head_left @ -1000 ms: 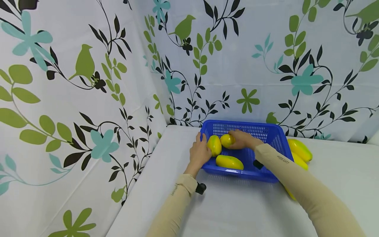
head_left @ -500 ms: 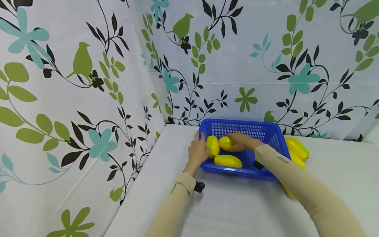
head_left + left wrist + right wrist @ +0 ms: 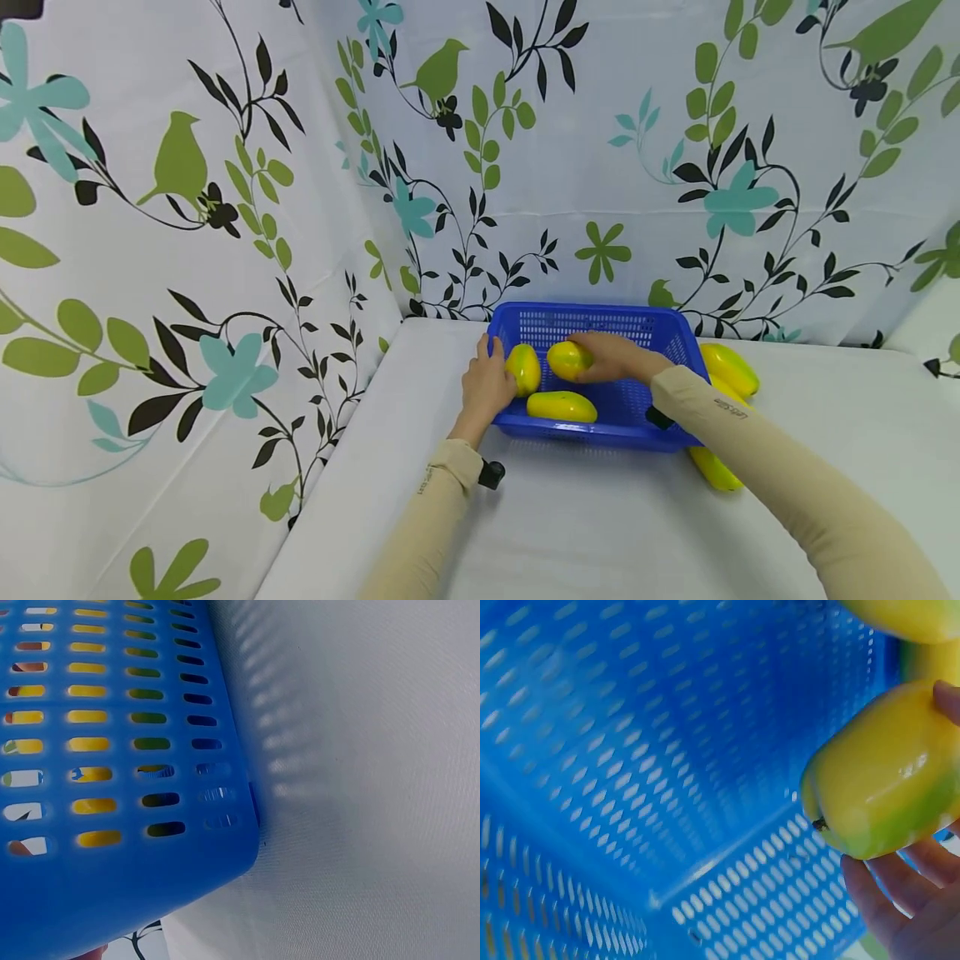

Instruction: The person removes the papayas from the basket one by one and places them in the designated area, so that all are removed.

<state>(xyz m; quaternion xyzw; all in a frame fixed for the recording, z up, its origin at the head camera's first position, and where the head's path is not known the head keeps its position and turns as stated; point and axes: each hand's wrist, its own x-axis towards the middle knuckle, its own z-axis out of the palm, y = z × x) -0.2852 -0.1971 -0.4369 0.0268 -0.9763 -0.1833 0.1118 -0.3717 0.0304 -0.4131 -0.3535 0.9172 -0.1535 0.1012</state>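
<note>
In the head view, a blue perforated plastic basket [image 3: 630,437] stands on the white table. My right hand [image 3: 609,357] holds a yellow-green mango [image 3: 568,361] inside it. The right wrist view shows thumb and fingers around this mango [image 3: 889,776], its dark stem end facing the camera. My left hand [image 3: 485,383] grips the basket's left rim. Close to that hand one mango [image 3: 523,370] stands lengthwise along the left wall, and another mango [image 3: 562,407] lies along the near wall. In the left wrist view the basket wall [image 3: 112,870] hides nearly all of the hand.
Outside the basket on the right lie several more mangoes, one at the back [image 3: 729,369] and one nearer [image 3: 715,468], partly behind the right sleeve [image 3: 780,450]. A patterned curtain [image 3: 540,167] hangs behind and to the left of the white table [image 3: 585,525].
The held mango has moved slightly right, away from the mango by the left wall. My left hand stays at the rim. The head view has turned a little to the right.
</note>
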